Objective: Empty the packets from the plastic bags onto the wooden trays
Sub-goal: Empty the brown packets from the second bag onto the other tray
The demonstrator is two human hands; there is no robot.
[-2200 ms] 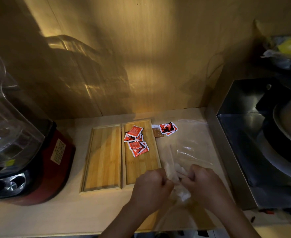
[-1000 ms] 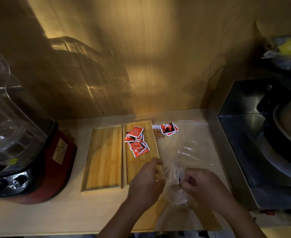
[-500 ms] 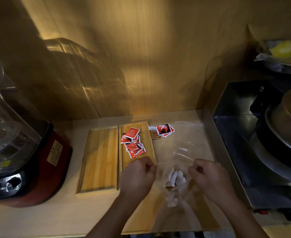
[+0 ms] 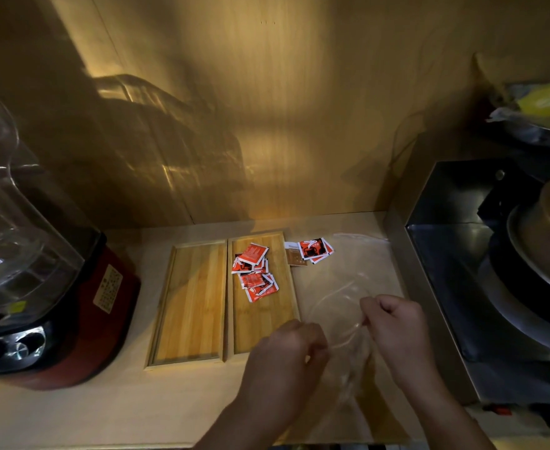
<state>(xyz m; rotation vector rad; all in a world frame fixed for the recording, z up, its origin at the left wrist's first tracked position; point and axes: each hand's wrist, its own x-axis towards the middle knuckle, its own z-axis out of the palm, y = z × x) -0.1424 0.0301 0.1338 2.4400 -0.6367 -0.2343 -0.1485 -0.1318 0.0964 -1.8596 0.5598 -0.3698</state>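
Two wooden trays lie side by side on the counter. The left tray (image 4: pixel 190 303) holds nothing. The right tray (image 4: pixel 263 323) carries a pile of several red packets (image 4: pixel 254 271) at its far half. A few more red packets (image 4: pixel 314 250) lie on the counter just right of that tray. My left hand (image 4: pixel 286 355) and my right hand (image 4: pixel 393 326) each pinch an edge of a clear plastic bag (image 4: pixel 348 352), holding its mouth apart near the counter's front. What is inside the bag cannot be made out. Another clear bag (image 4: pixel 361 264) lies flat behind it.
A red-based blender (image 4: pixel 56 303) with a clear jug stands at the left. A steel appliance (image 4: pixel 481 280) with a round pan fills the right side. A wooden wall closes the back. A third wooden board lies under the bag at the front edge.
My hands have drawn apart, pulling the bag's mouth open. The white packets seen in the bag half a second ago no longer show.
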